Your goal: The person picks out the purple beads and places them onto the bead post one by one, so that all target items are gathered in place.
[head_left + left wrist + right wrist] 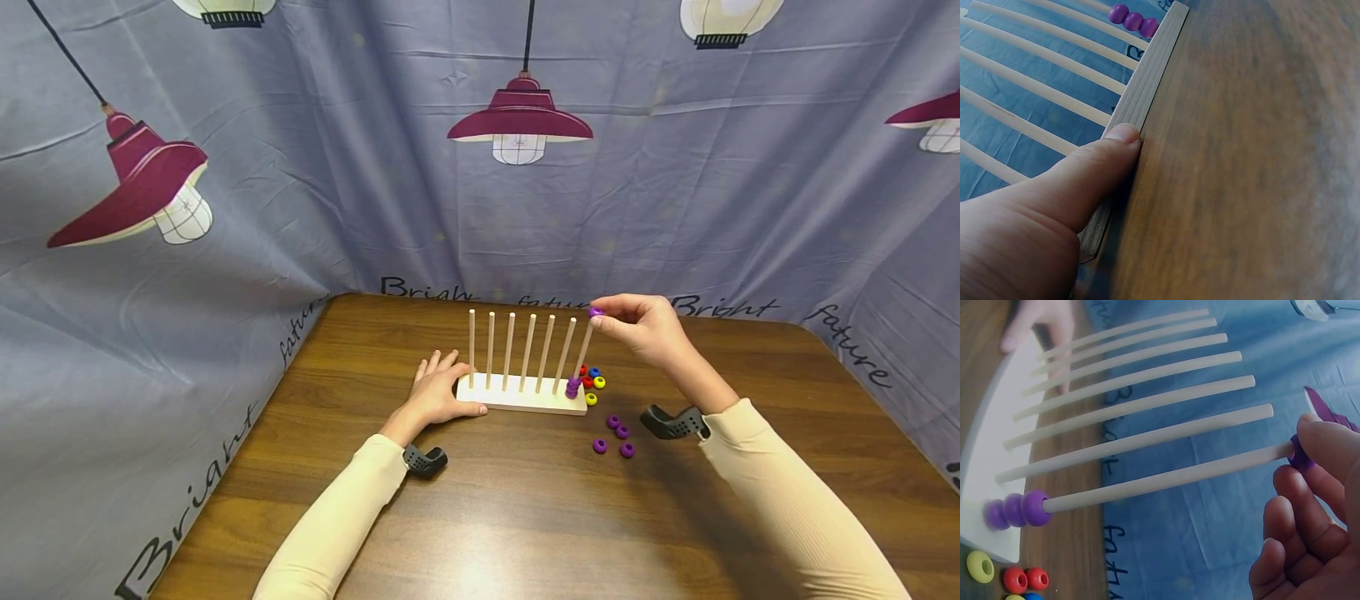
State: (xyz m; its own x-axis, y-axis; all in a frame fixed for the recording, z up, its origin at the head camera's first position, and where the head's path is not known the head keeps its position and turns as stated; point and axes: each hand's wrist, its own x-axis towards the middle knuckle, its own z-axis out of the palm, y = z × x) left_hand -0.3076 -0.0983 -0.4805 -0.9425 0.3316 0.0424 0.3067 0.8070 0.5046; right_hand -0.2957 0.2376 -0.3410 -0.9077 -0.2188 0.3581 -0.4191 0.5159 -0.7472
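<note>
A pale wooden peg rack [522,395] with several upright rods stands on the table. My left hand [433,395] holds the left end of its base, the thumb along the front edge and the other fingers at the back. At the top of the rightmost rod [1166,482], my right hand [641,327] pinches a purple bead [1300,454] between thumb and forefinger. The rod's tip meets the bead in the right wrist view. Three purple beads [1017,509] sit stacked at the foot of that same rod. The other rods carry no beads.
Several loose purple beads [622,432] lie on the brown table [480,508] in front of the rack's right end. Red, blue and yellow beads [599,382] are grouped just beside that end. A printed curtain [420,208] hangs behind the table.
</note>
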